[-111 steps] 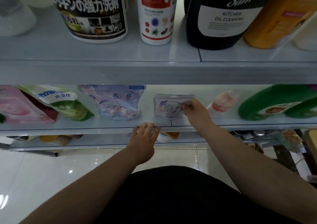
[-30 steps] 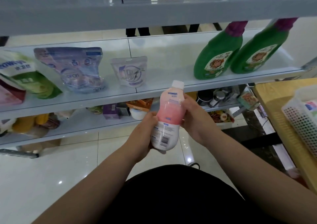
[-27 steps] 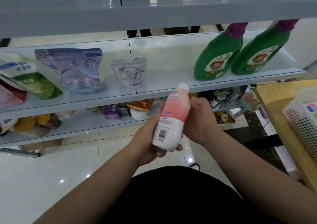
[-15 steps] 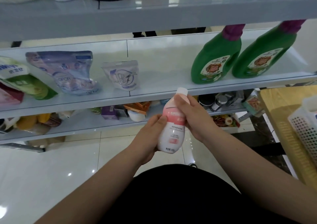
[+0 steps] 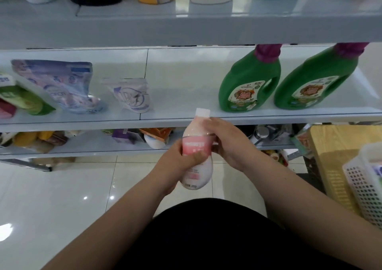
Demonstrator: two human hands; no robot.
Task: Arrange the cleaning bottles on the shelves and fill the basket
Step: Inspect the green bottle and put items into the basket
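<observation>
One pink bottle (image 5: 196,144) is clamped by the fingers of the left hand (image 5: 175,163) and right hand (image 5: 227,143); two green bottles (image 5: 248,83) (image 5: 314,83) are shelved, and one basket (image 5: 363,187) is set on the bench (image 5: 330,145).

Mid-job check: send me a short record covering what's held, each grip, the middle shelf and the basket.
held item: pink bottle, white cap, roughly upright, in front of the shelves
left grip: holds the bottle's middle
right grip: holds the bottle's neck, just below the cap
middle shelf: green jugs at right, pouches at left, bare gap between
basket: white, on the wooden table at far right; contents mostly out of view
</observation>
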